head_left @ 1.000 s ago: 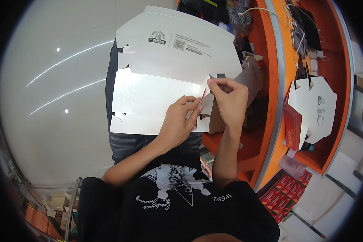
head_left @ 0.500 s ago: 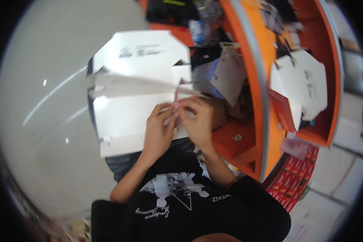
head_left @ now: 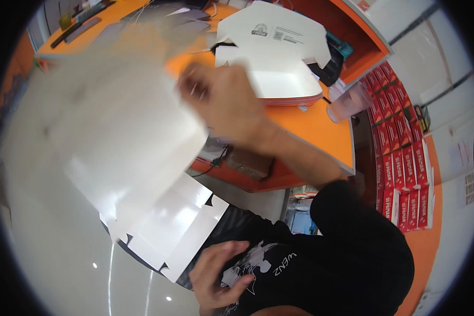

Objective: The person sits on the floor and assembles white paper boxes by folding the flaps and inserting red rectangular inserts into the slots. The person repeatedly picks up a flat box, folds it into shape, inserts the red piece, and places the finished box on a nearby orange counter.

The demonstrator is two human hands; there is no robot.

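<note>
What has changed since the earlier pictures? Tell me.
View swung right. The left hand let go of the white card blank and is open before the shirt; the right hand, blurred, grip unclear, moved toward the orange desk. The blank stays on the lap, the open box on the desk.

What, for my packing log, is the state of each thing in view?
Lap carton: opened out, upper part blurred
Right hand: blurred at the carton's upper part, grip unclear
Left hand: open, fingers curved, holding nothing visible
Counter carton: open, white inside showing
Cup: clear; upright or lying, cannot tell
Red boxes: stacked in rows
</note>
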